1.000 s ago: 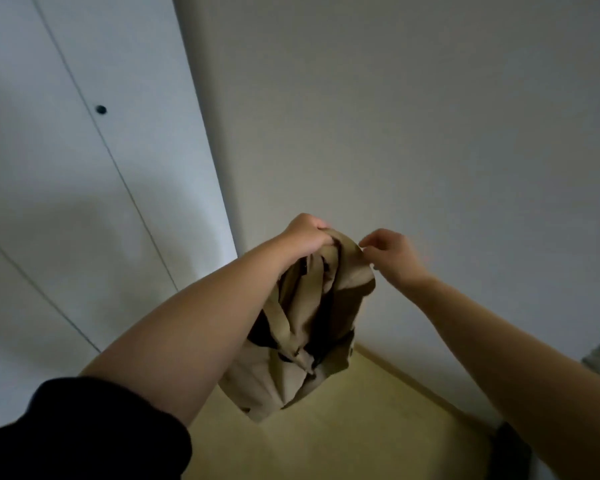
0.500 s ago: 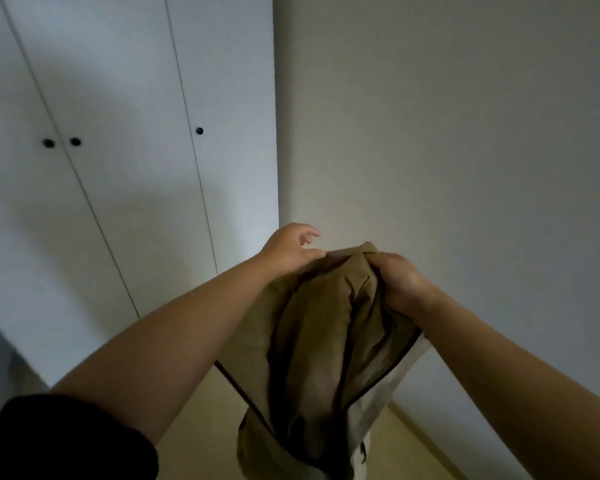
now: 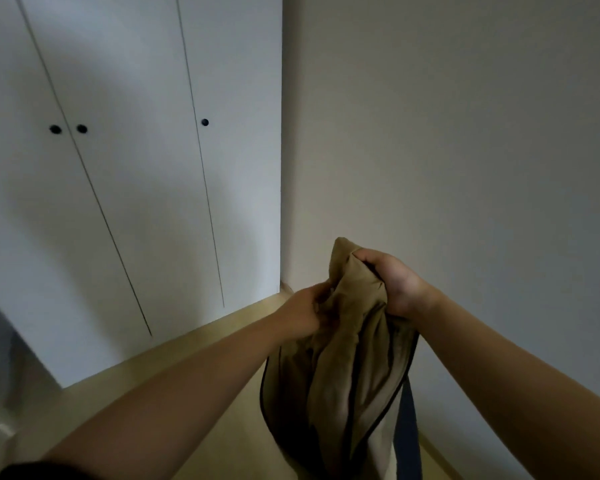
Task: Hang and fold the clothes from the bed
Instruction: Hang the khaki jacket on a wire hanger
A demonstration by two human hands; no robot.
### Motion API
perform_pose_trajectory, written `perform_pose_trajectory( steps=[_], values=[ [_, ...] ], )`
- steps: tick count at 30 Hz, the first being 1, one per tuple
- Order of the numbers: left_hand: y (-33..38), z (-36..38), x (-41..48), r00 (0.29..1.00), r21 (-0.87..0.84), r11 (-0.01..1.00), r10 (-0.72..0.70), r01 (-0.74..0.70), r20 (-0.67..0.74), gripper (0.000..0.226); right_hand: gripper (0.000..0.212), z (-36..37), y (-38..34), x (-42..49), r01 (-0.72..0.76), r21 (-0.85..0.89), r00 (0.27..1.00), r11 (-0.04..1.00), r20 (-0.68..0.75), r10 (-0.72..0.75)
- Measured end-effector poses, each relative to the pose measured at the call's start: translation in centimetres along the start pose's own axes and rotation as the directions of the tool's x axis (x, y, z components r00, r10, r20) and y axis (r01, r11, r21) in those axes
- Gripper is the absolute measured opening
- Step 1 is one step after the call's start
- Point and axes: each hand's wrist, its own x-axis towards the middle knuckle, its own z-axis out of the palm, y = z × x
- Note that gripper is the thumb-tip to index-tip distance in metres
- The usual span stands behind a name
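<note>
A tan garment (image 3: pixel 340 368) with dark edging hangs bunched in the air in front of me, at lower centre. My right hand (image 3: pixel 392 282) grips its top in a fist, with a fold of cloth sticking up above the knuckles. My left hand (image 3: pixel 307 310) pinches the fabric lower down on the garment's left side. The lower end of the garment runs out of the frame. No bed or hanger is in view.
White wardrobe doors (image 3: pixel 125 174) with small round black knobs (image 3: pixel 205 122) fill the left. A plain grey wall (image 3: pixel 465 133) meets them at a corner on the right. Pale wooden floor (image 3: pixel 187 362) lies below.
Both hands have come lower with the garment. My left hand, open-fingered at the top edge before, now pinches the cloth lower on the left. The view has tilted down, showing the floor.
</note>
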Motion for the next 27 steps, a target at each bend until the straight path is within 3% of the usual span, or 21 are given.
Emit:
perform_pose_trajectory(
  steps=[3,7,11,15,18,19,21,23,25,27],
  values=[
    [-0.1,0.7,0.5,0.996,-0.030,0.999,-0.008,0.011,0.085,0.023,0.031,-1.1,-0.6,-0.7,-0.013,-0.033,1.000,0.999,-0.019,0.012],
    [-0.1,1.0,1.0,0.999,-0.021,1.000,-0.011,0.012,0.045,0.010,0.039,-2.5,-0.8,-1.5,0.032,-0.030,0.999,0.999,-0.001,-0.032],
    [-0.5,-0.7,1.5,0.985,-0.057,0.997,0.061,-0.052,0.162,0.038,0.022,-3.1,-1.3,-2.2,0.063,-0.037,0.997,0.997,0.035,-0.061],
    [-1.3,-1.1,1.5,0.981,0.153,0.969,0.191,-0.193,0.032,0.059,0.022,-3.2,-1.5,-2.2,0.139,0.014,0.987,0.990,0.073,-0.140],
    [-1.2,0.3,0.9,0.974,0.106,0.968,0.224,-0.226,0.034,0.079,0.012,-2.4,-1.6,-2.0,0.079,0.100,0.989,0.992,0.113,-0.090],
    [-1.0,0.7,0.6,0.975,0.042,0.976,0.213,-0.216,0.059,0.082,0.019,-2.2,-1.7,-1.9,0.053,0.117,0.989,0.992,0.130,-0.068],
    [-0.5,1.7,0.1,0.982,-0.190,0.974,0.148,-0.124,0.120,0.075,0.030,-1.9,-1.8,-1.7,0.026,0.104,0.988,0.994,0.151,-0.042],
    [0.2,3.1,0.0,0.985,-0.298,0.954,0.092,-0.046,0.145,0.052,0.022,-1.7,-1.7,-1.7,0.040,0.076,0.990,0.996,0.132,-0.050],
    [1.1,4.2,0.3,0.993,-0.110,0.994,-0.001,0.015,0.120,0.027,0.030,-1.7,-1.6,-1.7,0.077,0.065,0.994,0.995,0.070,-0.082],
    [0.8,4.6,0.8,0.997,0.124,0.989,-0.079,0.080,-0.009,0.020,0.031,-2.2,-1.8,-1.7,0.118,0.051,0.992,0.992,0.031,-0.119]
  ],
)
